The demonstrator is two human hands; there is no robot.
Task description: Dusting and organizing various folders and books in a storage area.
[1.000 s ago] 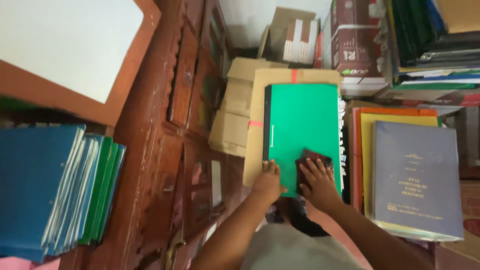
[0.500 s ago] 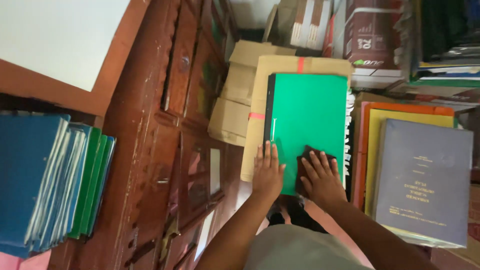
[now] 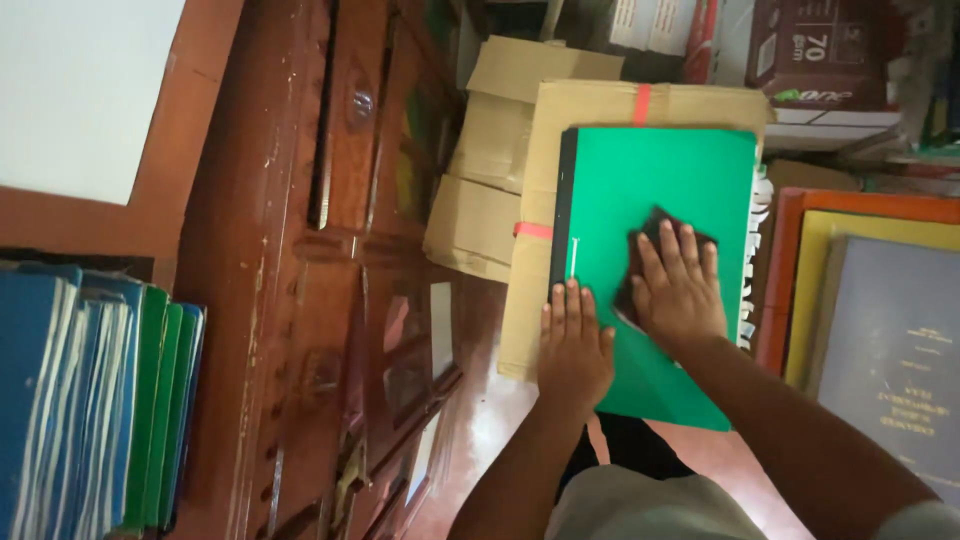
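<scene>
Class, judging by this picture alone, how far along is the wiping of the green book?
Done: cannot tell; no wiped patch shows. In hand: the right hand presses a dark cloth mid-cover on the green book, and the left hand steadies its spine edge. Left: the cover's far half lies beyond the cloth.

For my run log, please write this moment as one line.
left hand: flat on green folder, near its black spine | right hand: pressing dark cloth on folder cover | folder: lying on cardboard box | beside: grey book

folder (image 3: 660, 200) on box (image 3: 560, 110) (cabinet (image 3: 300, 300) left)
</scene>
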